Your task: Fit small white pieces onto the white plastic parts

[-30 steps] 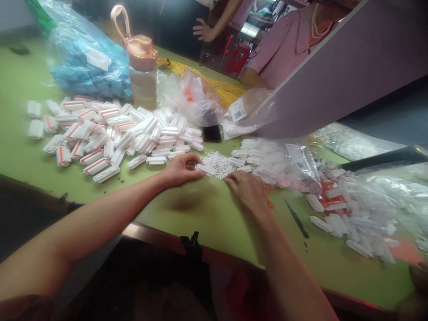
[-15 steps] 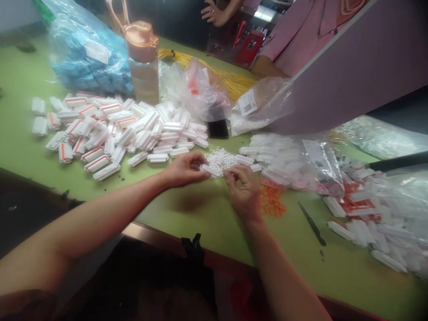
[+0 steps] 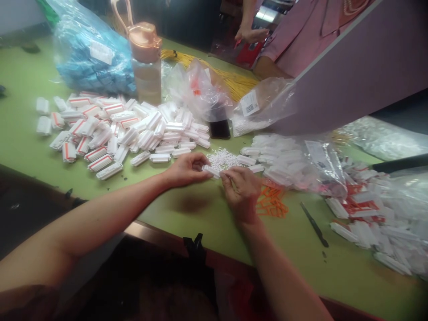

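Note:
My left hand (image 3: 186, 170) is closed on a small white plastic housing (image 3: 211, 171), held just above the green table (image 3: 200, 214). My right hand (image 3: 241, 189) is curled in a pinch right beside that housing; what its fingers hold is too small to make out. Just behind both hands lies a little heap of tiny white pieces (image 3: 222, 159). Orange clips (image 3: 271, 201) lie beside my right hand.
A big pile of white housings with orange strips (image 3: 117, 129) fills the left. Behind stand a pink bottle (image 3: 146, 62), a blue bag (image 3: 92, 58), clear bags (image 3: 200, 91) and a phone (image 3: 220, 128). More white parts and bags (image 3: 361, 200) lie right, with a black tool (image 3: 314, 229). A person in pink (image 3: 301, 31) stands behind.
My right hand lifted off the table, uncovering the orange clips, and closed in toward the housing in my left hand. The person behind moved a hand.

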`<state>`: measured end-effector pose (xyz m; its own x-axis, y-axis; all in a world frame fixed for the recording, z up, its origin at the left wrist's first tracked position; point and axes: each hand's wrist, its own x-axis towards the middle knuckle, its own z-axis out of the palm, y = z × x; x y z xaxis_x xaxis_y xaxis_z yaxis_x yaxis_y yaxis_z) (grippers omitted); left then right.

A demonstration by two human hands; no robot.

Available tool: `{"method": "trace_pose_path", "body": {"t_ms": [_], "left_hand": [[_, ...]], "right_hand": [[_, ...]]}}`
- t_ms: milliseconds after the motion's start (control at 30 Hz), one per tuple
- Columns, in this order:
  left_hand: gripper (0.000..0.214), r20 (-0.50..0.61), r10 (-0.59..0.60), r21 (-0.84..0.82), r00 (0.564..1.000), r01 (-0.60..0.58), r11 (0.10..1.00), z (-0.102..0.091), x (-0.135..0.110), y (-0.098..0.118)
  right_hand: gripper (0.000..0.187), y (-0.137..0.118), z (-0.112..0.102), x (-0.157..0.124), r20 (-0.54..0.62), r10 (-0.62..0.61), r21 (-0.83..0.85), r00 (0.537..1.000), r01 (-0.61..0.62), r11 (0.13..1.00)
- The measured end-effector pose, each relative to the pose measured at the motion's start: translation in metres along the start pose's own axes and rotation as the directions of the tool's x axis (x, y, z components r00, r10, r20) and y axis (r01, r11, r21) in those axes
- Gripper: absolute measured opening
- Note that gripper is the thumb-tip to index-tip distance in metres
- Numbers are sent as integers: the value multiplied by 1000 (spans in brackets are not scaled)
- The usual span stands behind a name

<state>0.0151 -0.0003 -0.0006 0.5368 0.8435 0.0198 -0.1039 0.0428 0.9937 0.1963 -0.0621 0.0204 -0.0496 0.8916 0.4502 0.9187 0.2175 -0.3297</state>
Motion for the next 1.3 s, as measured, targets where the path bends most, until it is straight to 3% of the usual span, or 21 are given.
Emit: {"method": "trace_pose_path", "body": {"t_ms": [367,467,567,700,900,1300], "left_hand": [[35,-49,1,-96,999,-6,995,-1,1,-3],[37,-70,-6,-132,998,-4,991,-1,2,-3],[39,-96,-13,-127,995,0,992,-2,3,-3],[40,-108,-22,-89,994,12,996,-3,4,-4],[40,-102,-16,-52,995,11,999,-3,3,-6],[41,-87,-13,-33,996,10,999,-4,2,-7]], "right_hand": [[28,-2,-11,-4,111,-128,-100,986,139,985],[30,2,-14,-1,91,-91,-14,992,93,996],[33,18,-16,3,1,50,165,999,-49,985],[26,38,-18,3,120,188,127,975,-203,971],[23,38,-15,1,273,105,28,956,-117,993],[23,41,-12,1,278,140,-32,950,-136,990]]}}
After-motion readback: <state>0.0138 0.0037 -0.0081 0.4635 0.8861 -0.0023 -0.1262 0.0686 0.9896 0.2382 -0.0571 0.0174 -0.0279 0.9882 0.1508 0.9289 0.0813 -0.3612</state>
